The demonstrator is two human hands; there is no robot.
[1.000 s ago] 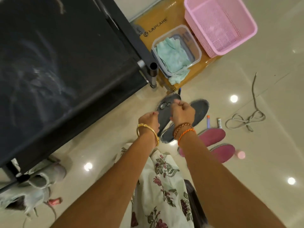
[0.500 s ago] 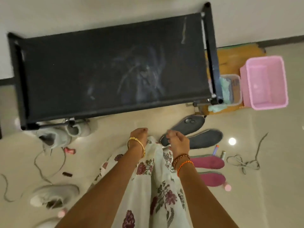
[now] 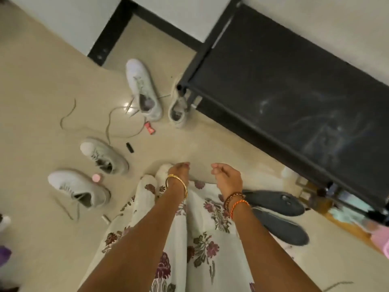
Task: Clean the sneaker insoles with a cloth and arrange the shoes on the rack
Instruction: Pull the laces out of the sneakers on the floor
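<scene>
Grey insoles [image 3: 275, 202], two of them, are being seen lying side by side on the beige floor [image 3: 42, 60], just to the right of the right forearm and near the low end of the black shoe rack [image 3: 294, 85]. Nothing is being held by the right hand [image 3: 226, 175]; its fingers are being kept curled in above the floral dress [image 3: 202, 239]. The left hand [image 3: 180, 171] is being kept curled too, and it seems to be touching the white fabric at its fingertips, though the blur is making a true grip impossible to tell. Four pale sneakers are being shown on the floor to the left: one sneaker [image 3: 143, 89] lying beside another [image 3: 177, 110] at the rack's corner post, and two more [image 3: 103, 155] [image 3: 79, 188] nearer the person, well apart from the insoles. Loose laces [image 3: 109, 123] are being shown trailing across the floor between them.
</scene>
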